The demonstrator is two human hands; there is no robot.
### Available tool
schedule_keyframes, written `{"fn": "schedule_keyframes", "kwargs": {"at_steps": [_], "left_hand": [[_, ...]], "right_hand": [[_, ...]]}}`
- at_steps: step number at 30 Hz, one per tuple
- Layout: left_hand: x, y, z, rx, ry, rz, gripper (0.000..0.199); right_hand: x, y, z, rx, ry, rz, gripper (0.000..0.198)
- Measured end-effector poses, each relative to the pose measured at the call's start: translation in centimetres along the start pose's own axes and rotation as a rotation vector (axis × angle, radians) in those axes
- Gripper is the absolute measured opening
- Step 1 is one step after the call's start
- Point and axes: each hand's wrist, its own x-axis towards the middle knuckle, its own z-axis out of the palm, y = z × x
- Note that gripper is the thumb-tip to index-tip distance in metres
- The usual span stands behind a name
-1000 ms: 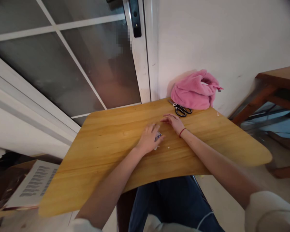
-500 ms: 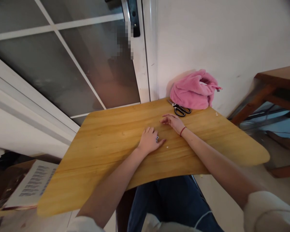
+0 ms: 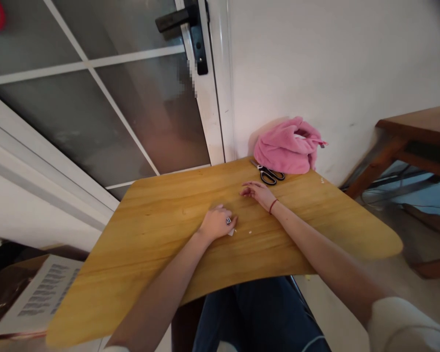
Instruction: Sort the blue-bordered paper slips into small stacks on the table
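One curled left hand point(image 3: 216, 223) — printed slip point(image 3: 231, 232) touching, grained tabletop point(image 3: 161, 220)

The left hand point(image 3: 216, 223) is curled over a card point(image 3: 231, 232), which shows at its four o'clock; its grip is partly hidden. At two o'clock, the right hand point(image 3: 261, 194) is relaxed over the desk point(image 3: 161, 234), with scissors point(image 3: 263, 170) and cloth point(image 3: 286, 150) at its one o'clock.

Dim indoor light warms the table point(image 3: 161, 230); beyond it, the door glass point(image 3: 106, 112) lies dark with hazy reflections and a pixelated patch point(image 3: 190, 80). Lens distortion bows the table's near edge; fine detail is soft.
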Motion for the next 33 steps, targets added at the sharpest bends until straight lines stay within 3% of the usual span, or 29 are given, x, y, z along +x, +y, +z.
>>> {"fn": "schedule_keyframes", "kwargs": {"at_steps": [6,9,15,23,33], "left_hand": [[1.3,0.2,-2.7,-0.081,0.149,-0.032,0.038],[2.7,0.2,-5.7,-0.130,0.251,-0.063,0.042],[5.3,0.2,-12.5,-0.200,0.435,0.006,0.056],[7.3,-0.5,-18.0,-0.221,0.352,0.125,0.050],[6.5,-1.2,-20.4,-0.223,0.283,0.111,0.059]], "right_hand": [[0.0,0.0,-0.1,-0.008,-0.024,-0.011,0.025],[0.0,-0.1,-0.3,-0.003,-0.040,-0.013,0.024],[0.3,0.1,-0.4,0.008,-0.042,0.009,0.017],[0.4,0.3,-0.4,0.025,-0.027,0.003,0.019],[0.5,0.3,-0.4,0.034,-0.031,0.011,0.016]]}}
